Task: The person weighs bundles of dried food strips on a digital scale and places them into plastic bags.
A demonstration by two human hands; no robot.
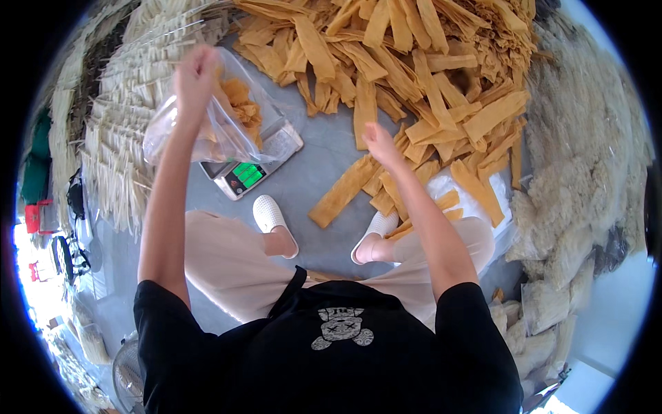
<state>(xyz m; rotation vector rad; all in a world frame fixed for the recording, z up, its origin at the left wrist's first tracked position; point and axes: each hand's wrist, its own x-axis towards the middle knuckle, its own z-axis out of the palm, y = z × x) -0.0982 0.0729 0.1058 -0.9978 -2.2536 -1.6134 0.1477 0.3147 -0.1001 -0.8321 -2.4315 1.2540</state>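
Note:
My left hand [196, 80], slightly blurred and with curled fingers, is at the upper edge of a clear plastic bag [235, 135]. Whether it grips the plastic cannot be seen. Crumpled yellow-brown pieces [244, 106] lie inside the bag, which rests on a digital scale [243, 178] with a lit green display. Beside the near edge of a large heap of flat yellow-brown dried strips [382, 67] is my right hand [381, 144], its fingers bent inward. Nothing clearly shows in it. A long loose strip [341, 191] lies on the floor below that hand.
Pale stacked bundles of dried strands [121, 114] line the left side, and a tall fluffy pale pile [579, 119] the right. White plastic sheeting [499, 194] lies under some strips. My white shoes [268, 212] stand on the grey floor [315, 155]. A wire fan guard [128, 370] is behind at left.

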